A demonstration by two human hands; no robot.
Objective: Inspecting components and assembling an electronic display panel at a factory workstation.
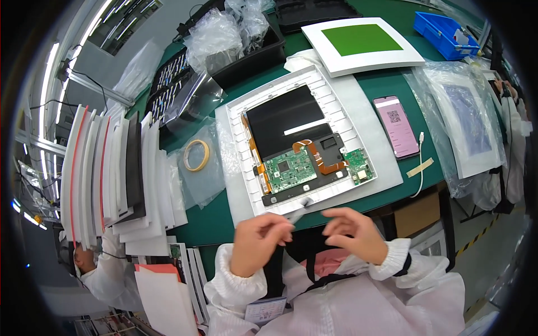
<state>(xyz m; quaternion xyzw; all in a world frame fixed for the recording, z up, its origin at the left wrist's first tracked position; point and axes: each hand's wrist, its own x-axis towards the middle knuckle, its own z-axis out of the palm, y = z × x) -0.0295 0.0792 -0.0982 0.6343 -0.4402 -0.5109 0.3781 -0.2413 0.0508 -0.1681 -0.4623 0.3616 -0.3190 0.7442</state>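
Observation:
My left hand [256, 242] is closed in a pinch near the table's front edge. From its fingertips sticks out a small clear strip with a dark end [303, 207]; its exact kind is too blurred to tell. To its right hovers my right hand [354, 234], loosely curled with fingers apart and nothing seen in it. Just beyond both hands lies an open white panel housing [336, 103], its inside facing up. It holds a black display panel [280, 115], a green circuit board [288, 171], a smaller green board [358, 166] and orange flat cables [320, 159].
White foam sheet [375, 140] lies under the housing. A phone [397, 126], white cable [421, 162] and tape roll [196, 155] flank it. Stacked panels [106, 173] stand left. Behind are a black bin [252, 61], white-framed panel [361, 45] and blue bin [445, 36]. Another person [106, 274] is at lower left.

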